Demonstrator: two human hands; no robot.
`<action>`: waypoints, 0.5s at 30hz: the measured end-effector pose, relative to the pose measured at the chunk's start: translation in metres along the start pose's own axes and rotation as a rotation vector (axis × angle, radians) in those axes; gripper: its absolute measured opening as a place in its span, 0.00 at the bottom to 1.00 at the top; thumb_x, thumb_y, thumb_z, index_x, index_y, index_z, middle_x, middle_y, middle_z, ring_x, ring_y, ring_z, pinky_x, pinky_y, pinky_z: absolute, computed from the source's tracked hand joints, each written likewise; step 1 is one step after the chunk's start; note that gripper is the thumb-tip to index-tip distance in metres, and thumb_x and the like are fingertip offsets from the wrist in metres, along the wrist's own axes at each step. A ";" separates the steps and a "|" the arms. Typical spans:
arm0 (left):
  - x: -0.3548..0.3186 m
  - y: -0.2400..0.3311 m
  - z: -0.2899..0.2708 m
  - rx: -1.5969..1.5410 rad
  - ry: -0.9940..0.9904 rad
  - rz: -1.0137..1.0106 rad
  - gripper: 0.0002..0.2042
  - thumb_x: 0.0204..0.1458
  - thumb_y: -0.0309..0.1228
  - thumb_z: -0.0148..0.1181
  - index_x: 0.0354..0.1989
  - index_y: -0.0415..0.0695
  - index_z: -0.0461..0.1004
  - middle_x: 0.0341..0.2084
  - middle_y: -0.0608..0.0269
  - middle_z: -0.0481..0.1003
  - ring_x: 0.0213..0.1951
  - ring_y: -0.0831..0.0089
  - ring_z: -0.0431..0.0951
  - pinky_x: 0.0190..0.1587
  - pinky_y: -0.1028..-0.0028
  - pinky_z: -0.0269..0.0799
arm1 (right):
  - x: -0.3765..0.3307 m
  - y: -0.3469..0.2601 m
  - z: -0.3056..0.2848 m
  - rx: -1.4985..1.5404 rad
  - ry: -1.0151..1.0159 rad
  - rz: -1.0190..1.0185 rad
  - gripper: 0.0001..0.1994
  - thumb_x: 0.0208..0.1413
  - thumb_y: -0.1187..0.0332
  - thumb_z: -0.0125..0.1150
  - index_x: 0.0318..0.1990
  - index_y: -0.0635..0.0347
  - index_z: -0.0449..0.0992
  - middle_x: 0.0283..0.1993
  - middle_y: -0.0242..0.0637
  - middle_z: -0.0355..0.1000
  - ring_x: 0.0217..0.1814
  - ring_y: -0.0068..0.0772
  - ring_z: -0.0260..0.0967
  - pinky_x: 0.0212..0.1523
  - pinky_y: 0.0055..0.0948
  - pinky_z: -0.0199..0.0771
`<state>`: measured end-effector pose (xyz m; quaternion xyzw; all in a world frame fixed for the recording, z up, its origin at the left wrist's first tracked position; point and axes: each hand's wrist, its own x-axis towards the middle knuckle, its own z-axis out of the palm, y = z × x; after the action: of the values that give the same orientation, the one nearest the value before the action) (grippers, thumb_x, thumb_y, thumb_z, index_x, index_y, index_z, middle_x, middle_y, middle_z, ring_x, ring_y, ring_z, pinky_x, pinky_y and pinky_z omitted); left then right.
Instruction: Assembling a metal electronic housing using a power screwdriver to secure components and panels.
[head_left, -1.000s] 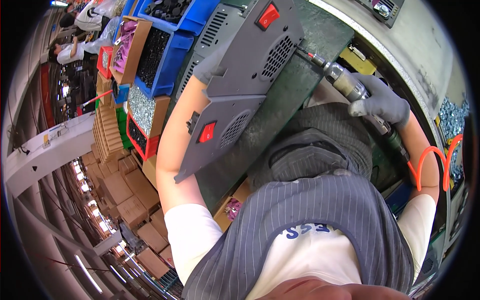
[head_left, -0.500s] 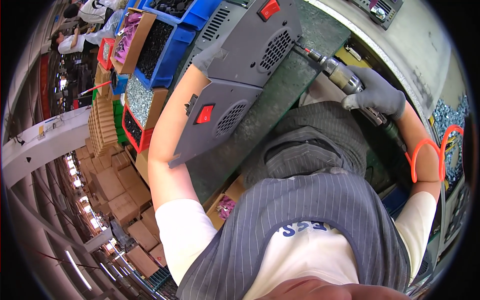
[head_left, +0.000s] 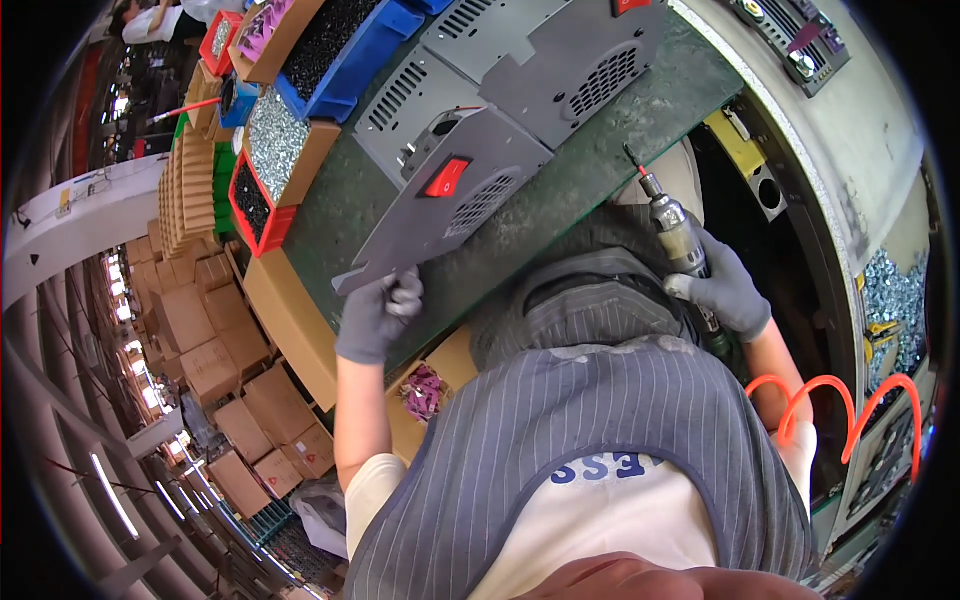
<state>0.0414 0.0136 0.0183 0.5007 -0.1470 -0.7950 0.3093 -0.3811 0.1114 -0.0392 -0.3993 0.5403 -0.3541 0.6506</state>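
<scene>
My right hand (head_left: 728, 290) is wrapped round a power screwdriver (head_left: 682, 240), whose bit points up and away, clear of the panels. My left hand (head_left: 375, 318) is closed with curled fingers at the near edge of a grey metal panel (head_left: 435, 215); whatever it holds, if anything, is hidden. This panel has a red rocker switch (head_left: 448, 177) and a round mesh of holes. A second, similar grey panel (head_left: 580, 70) stands beyond it on the green bench (head_left: 640, 120). Slotted grey metal (head_left: 405, 95) lies behind both.
Blue bins (head_left: 350, 60) of black parts stand at the far left, near a tray of silver screws (head_left: 275, 145) and a red bin (head_left: 255, 205). A box of pink parts (head_left: 425, 392) sits by my left forearm. An orange coiled hose (head_left: 850, 405) hangs at the right.
My left hand has left the junction between the panels and come to the near panel's lower edge. My right hand has drawn the screwdriver away from the far panel, toward me.
</scene>
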 end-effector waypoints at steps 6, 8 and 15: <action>0.007 -0.054 0.068 0.050 -0.214 -0.012 0.16 0.56 0.31 0.49 0.49 0.36 0.65 0.30 0.65 0.64 0.27 0.81 0.60 0.22 0.86 0.55 | -0.007 -0.011 0.013 0.086 -0.012 0.036 0.35 0.37 0.60 0.71 0.54 0.68 0.65 0.43 0.34 0.69 0.44 0.25 0.64 0.49 0.26 0.63; 0.025 -0.063 0.081 0.051 -0.257 0.060 0.16 0.57 0.34 0.48 0.49 0.36 0.65 0.30 0.65 0.64 0.27 0.82 0.60 0.22 0.86 0.55 | -0.010 -0.022 0.016 0.118 -0.048 0.006 0.36 0.37 0.59 0.72 0.54 0.68 0.66 0.43 0.34 0.69 0.43 0.25 0.64 0.49 0.25 0.63; 0.060 -0.067 0.126 0.064 -0.361 0.219 0.18 0.62 0.38 0.43 0.48 0.33 0.65 0.25 0.70 0.64 0.22 0.86 0.58 0.20 0.88 0.55 | -0.034 -0.059 0.033 0.095 -0.280 0.074 0.38 0.33 0.57 0.75 0.52 0.68 0.66 0.35 0.34 0.71 0.31 0.20 0.67 0.34 0.21 0.70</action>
<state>-0.1115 0.0173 -0.0029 0.3409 -0.2787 -0.8282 0.3467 -0.3554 0.1205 0.0315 -0.3934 0.4410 -0.2960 0.7504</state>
